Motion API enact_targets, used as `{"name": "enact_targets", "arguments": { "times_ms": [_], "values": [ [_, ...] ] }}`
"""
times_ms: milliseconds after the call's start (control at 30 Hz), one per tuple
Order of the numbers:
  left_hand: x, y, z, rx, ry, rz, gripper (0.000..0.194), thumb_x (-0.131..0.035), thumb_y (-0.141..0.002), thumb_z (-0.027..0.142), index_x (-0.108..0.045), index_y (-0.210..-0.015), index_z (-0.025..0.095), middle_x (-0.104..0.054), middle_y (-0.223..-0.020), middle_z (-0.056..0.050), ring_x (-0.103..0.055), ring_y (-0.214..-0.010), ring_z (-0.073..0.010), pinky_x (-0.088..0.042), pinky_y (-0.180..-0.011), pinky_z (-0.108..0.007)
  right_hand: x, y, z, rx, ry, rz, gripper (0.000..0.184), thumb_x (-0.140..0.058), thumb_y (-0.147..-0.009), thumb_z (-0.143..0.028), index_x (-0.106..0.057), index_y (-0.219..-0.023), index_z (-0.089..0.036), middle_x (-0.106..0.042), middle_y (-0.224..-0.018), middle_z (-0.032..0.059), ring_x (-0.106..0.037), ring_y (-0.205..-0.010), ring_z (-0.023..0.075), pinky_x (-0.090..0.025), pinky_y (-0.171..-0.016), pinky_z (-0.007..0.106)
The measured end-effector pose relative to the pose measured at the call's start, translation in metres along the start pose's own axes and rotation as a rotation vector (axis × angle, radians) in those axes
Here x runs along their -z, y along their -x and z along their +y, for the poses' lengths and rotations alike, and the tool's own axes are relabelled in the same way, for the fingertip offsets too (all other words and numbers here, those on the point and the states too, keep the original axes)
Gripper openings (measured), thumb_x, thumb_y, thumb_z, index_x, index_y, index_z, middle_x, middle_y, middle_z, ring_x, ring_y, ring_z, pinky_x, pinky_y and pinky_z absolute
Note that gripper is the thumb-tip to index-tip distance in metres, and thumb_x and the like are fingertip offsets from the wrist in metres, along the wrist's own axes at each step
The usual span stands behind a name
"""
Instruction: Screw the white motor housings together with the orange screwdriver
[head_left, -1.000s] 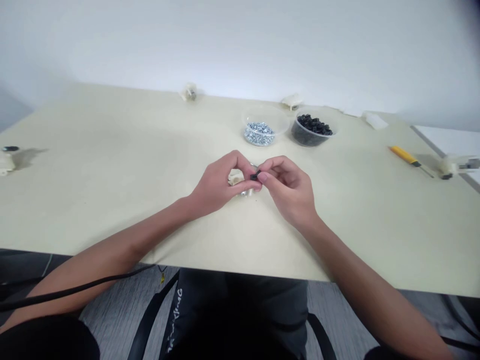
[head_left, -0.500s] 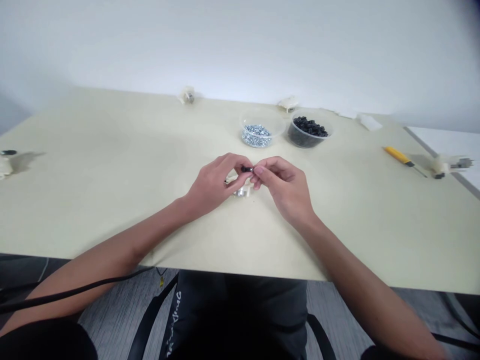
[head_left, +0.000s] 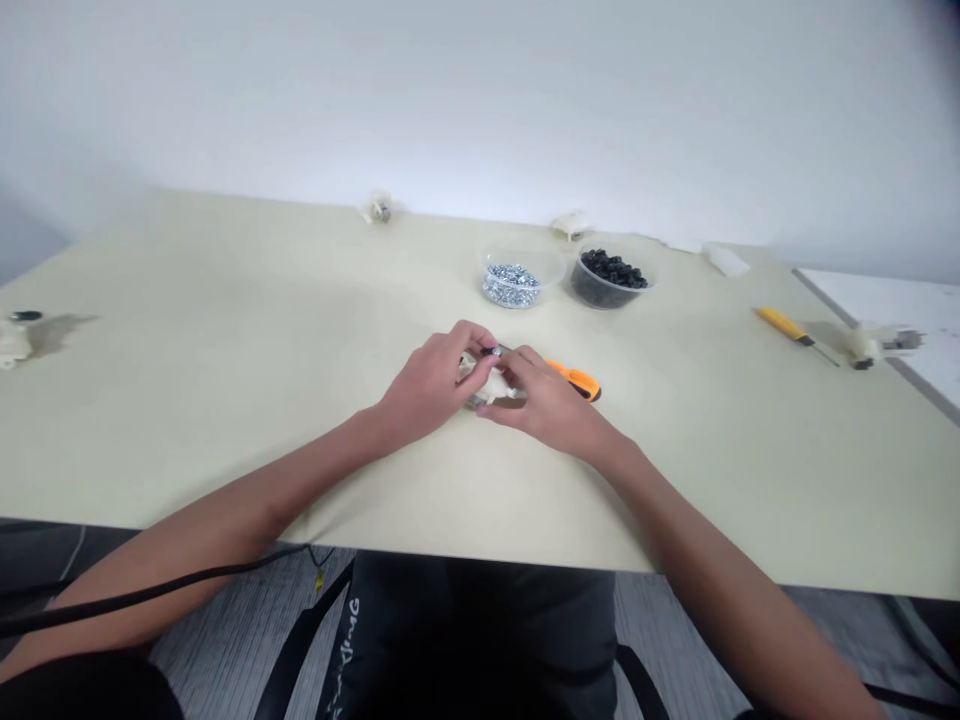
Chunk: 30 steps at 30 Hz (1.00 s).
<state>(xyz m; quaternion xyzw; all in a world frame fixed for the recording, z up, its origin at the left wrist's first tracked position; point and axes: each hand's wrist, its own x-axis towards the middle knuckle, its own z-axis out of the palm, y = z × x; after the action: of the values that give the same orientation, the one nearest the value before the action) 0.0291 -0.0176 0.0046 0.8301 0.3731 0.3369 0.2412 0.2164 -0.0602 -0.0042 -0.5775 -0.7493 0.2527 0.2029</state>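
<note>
My left hand (head_left: 435, 385) pinches a small black part (head_left: 489, 351) with a silvery spot on it, likely a screw head. Just below it, a whitish plastic assembly (head_left: 496, 387) sits between my two hands. Curled around the assembly's right side is my right hand (head_left: 551, 400), thumb at its lower edge and fingertips close to the black part. A tool with an orange and black handle (head_left: 581, 382) lies right behind my right hand; its working end is hidden.
Beyond the hands stand a clear tub of silvery screws (head_left: 511, 285) and another of small black parts (head_left: 609, 278). A yellow-handled screwdriver (head_left: 784, 325) lies at right beside a whitish assembly (head_left: 870, 345). Similar pieces sit at the back edge (head_left: 380, 207) and far left (head_left: 15, 338).
My right hand has moved from pinching at the black part down around the whitish assembly. The orange-handled tool now shows beside it. The whole view has shifted slightly.
</note>
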Motion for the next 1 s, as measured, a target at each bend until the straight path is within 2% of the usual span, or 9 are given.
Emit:
{"name": "enact_targets", "arguments": {
  "times_ms": [67,167,267,333,500,633,767,933,1000],
  "values": [
    [-0.004,0.001,-0.001,0.007,0.019,-0.033,0.011,-0.051,-0.095,0.029,-0.052,-0.104,0.023,-0.068,-0.101,-0.001,-0.066,-0.092,-0.0155,-0.050,-0.073,-0.028,-0.004,-0.002,-0.002,-0.007,-0.001,0.043,0.045,-0.067,-0.078,-0.055,-0.053,-0.102,-0.021,-0.054,-0.107,0.0072,-0.056,-0.089,0.0200,-0.048,-0.075,0.035],
    [-0.013,0.001,-0.006,-0.043,0.074,-0.027,0.011,-0.046,-0.096,0.026,-0.050,-0.106,0.022,-0.066,-0.102,-0.003,-0.064,-0.094,-0.0151,-0.051,-0.079,-0.029,-0.006,-0.002,-0.006,-0.042,-0.022,0.074,0.050,-0.069,-0.076,-0.054,-0.049,-0.106,-0.019,-0.055,-0.110,0.0097,-0.056,-0.092,0.0221,-0.048,-0.077,0.037],
    [-0.022,0.000,-0.015,-0.099,0.096,-0.004,0.010,-0.045,-0.096,0.024,-0.049,-0.105,0.021,-0.064,-0.104,-0.006,-0.062,-0.097,-0.0161,-0.051,-0.084,-0.031,-0.003,0.000,-0.006,-0.035,-0.055,0.005,0.056,-0.069,-0.076,-0.050,-0.049,-0.117,-0.018,-0.058,-0.113,0.0113,-0.058,-0.098,0.0250,-0.049,-0.082,0.040],
    [-0.024,-0.002,-0.021,-0.087,0.127,0.006,0.010,-0.044,-0.096,0.024,-0.048,-0.105,0.020,-0.064,-0.103,-0.006,-0.062,-0.095,-0.0158,-0.051,-0.083,-0.032,0.000,0.002,-0.003,0.011,-0.087,-0.055,0.064,-0.069,-0.078,-0.047,-0.045,-0.131,-0.021,-0.057,-0.122,0.0115,-0.059,-0.105,0.0262,-0.050,-0.086,0.041],
    [-0.023,-0.006,-0.030,-0.012,0.330,0.020,0.015,-0.044,-0.098,0.034,-0.046,-0.106,0.021,-0.063,-0.100,-0.005,-0.064,-0.093,-0.0149,-0.052,-0.081,-0.031,-0.001,0.001,0.003,0.081,-0.187,-0.060,0.074,-0.058,-0.089,-0.037,-0.023,-0.154,-0.033,-0.047,-0.144,0.0096,-0.060,-0.114,0.0245,-0.049,-0.097,0.045],
    [-0.022,-0.008,-0.033,0.037,0.472,0.041,0.018,-0.045,-0.098,0.038,-0.046,-0.103,0.021,-0.060,-0.092,-0.004,-0.062,-0.077,-0.0122,-0.050,-0.065,-0.026,-0.004,-0.002,0.002,0.105,-0.270,-0.057,0.090,-0.061,-0.087,-0.034,-0.004,-0.157,-0.040,-0.048,-0.145,0.0071,-0.064,-0.104,0.0217,-0.051,-0.095,0.045],
    [-0.023,-0.009,-0.033,0.087,0.547,0.050,0.020,-0.048,-0.097,0.042,-0.046,-0.102,0.022,-0.058,-0.093,-0.004,-0.058,-0.071,-0.0112,-0.047,-0.058,-0.024,-0.003,-0.002,0.001,0.121,-0.240,-0.022,0.084,-0.060,-0.086,-0.033,-0.013,-0.157,-0.039,-0.051,-0.140,0.0067,-0.062,-0.095,0.0187,-0.053,-0.090,0.041],
    [-0.023,-0.012,-0.030,0.143,0.634,0.106,0.022,-0.048,-0.096,0.044,-0.046,-0.099,0.022,-0.059,-0.098,-0.005,-0.059,-0.080,-0.0126,-0.051,-0.068,-0.026,-0.007,-0.003,0.000,0.148,-0.138,-0.034,0.091,-0.060,-0.083,-0.030,-0.009,-0.158,-0.034,-0.046,-0.144,0.0091,-0.060,-0.090,0.0190,-0.054,-0.083,0.040],
    [-0.022,-0.013,-0.027,0.175,0.682,0.122,0.022,-0.047,-0.096,0.044,-0.046,-0.099,0.022,-0.060,-0.103,-0.006,-0.061,-0.084,-0.0124,-0.052,-0.075,-0.027,-0.008,-0.004,-0.001,0.180,-0.108,-0.044,0.086,-0.060,-0.082,-0.028,-0.018,-0.156,-0.035,-0.040,-0.149,0.0086,-0.061,-0.092,0.0191,-0.054,-0.083,0.040]
  ]
}}
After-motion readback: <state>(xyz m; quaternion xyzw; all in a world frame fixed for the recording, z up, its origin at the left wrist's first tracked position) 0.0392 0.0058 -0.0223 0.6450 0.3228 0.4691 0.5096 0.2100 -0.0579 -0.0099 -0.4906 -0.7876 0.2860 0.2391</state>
